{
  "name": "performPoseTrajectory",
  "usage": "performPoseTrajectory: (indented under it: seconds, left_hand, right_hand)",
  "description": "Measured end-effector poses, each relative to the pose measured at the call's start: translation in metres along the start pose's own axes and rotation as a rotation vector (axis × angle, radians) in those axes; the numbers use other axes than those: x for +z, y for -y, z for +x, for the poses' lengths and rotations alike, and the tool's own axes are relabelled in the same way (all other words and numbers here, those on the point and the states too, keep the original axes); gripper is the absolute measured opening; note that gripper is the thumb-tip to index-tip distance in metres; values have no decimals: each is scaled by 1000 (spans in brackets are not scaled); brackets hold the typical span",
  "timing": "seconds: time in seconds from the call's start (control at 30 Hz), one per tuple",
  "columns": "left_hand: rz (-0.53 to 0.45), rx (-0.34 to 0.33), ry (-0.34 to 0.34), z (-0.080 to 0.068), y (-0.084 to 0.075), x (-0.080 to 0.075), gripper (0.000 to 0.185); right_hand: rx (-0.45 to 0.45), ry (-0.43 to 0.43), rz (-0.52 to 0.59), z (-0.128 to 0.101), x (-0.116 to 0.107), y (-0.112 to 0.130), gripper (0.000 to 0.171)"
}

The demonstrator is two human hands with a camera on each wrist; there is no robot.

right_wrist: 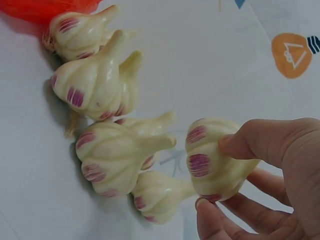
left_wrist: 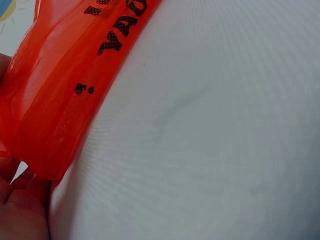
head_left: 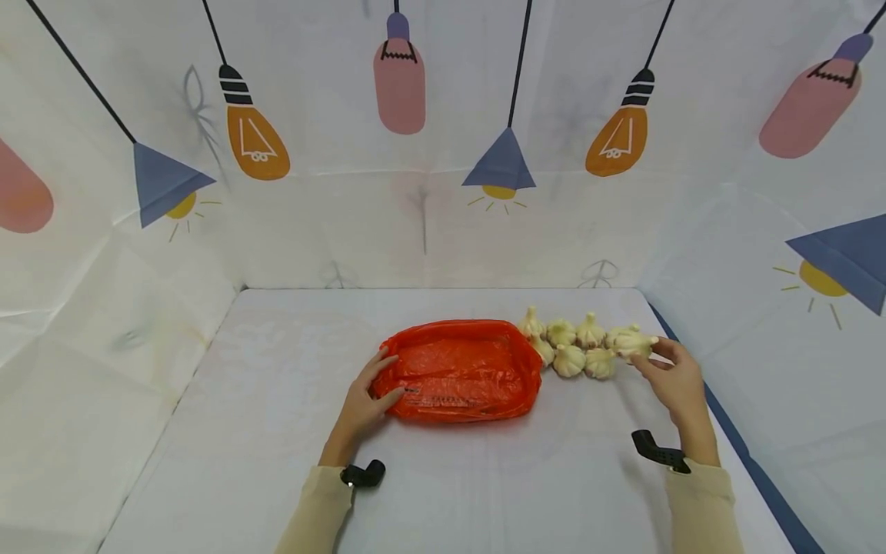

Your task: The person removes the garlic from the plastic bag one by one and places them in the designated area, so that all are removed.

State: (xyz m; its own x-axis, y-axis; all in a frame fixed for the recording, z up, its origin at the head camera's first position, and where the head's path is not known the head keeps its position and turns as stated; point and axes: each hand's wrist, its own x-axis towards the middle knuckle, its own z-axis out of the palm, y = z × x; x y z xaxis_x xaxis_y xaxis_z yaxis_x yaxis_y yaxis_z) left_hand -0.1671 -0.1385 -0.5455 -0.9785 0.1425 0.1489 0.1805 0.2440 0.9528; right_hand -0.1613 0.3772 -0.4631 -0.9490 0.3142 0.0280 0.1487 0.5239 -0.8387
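A red plastic bag (head_left: pixel 457 373) lies on the white table, its rim spread wide and black print on its side. At its left end my left hand (head_left: pixel 365 392) grips the edge, thumb toward the front and fingers at the back; the left wrist view shows part of that hand (left_wrist: pixel 22 210) beneath the bag's corner. My right hand (head_left: pixel 674 377) pinches a garlic bulb (right_wrist: pixel 215 160) between thumb and fingers, stem toward the palm. Just left of it, several more garlic bulbs (head_left: pixel 570 360), pale with purple streaks, stand in two rows against the bag's right end.
The white table (head_left: pixel 505 485) ends at a blue strip (head_left: pixel 734 431) along its right side. A white cloth backdrop (head_left: pixel 443 231) printed with hanging lamps and bulbs rises behind the table and on both sides. Each wrist wears a black camera band (head_left: pixel 363 473).
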Motion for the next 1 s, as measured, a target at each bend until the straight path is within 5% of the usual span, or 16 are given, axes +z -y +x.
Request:
performPoseTrajectory:
  seconds: [0.13, 0.43, 0.87, 1.0]
  left_hand:
    - [4, -1, 8, 0, -8, -2, 60]
    - [13, 18, 6, 4, 15, -1, 61]
    - [25, 11, 16, 2, 17, -1, 62]
    - [-2, 6, 15, -2, -4, -1, 61]
  right_hand:
    - [7, 11, -7, 1, -1, -2, 69]
    - [40, -1, -38, 1, -9, -11, 72]
    - [125, -5, -74, 0, -7, -26, 72]
    - [142, 5, -78, 2, -5, -34, 73]
